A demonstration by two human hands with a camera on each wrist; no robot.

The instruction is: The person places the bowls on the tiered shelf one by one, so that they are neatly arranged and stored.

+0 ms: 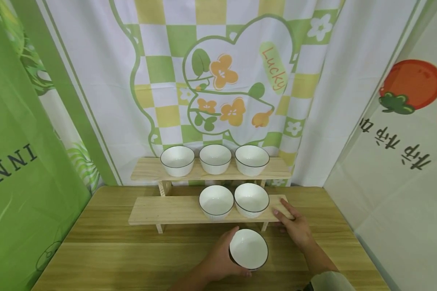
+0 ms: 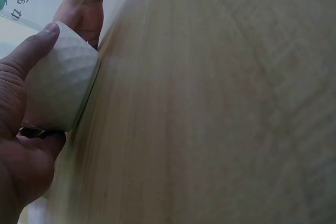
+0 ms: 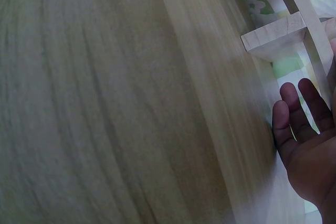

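My left hand (image 1: 222,256) grips a white bowl (image 1: 249,249) with a thin dark rim, in front of the lower shelf. In the left wrist view the thumb presses its dimpled outer wall (image 2: 63,77), with fingers at the other side. My right hand (image 1: 299,230) is at the right end of the lower wooden shelf (image 1: 167,210), thumb and index finger resting on top of the board. Several other fingers (image 3: 294,111) extend loosely below the board in the right wrist view. Two matching bowls, one left (image 1: 216,202) and one right (image 1: 252,200), stand side by side on that shelf.
Behind, a higher wooden shelf (image 1: 145,169) carries three more such bowls, left (image 1: 177,161), middle (image 1: 215,159) and right (image 1: 252,160). Short legs (image 1: 159,228) hold the lower shelf above the wood-grain table (image 1: 105,258). Printed curtains (image 1: 160,64) enclose the back and sides.
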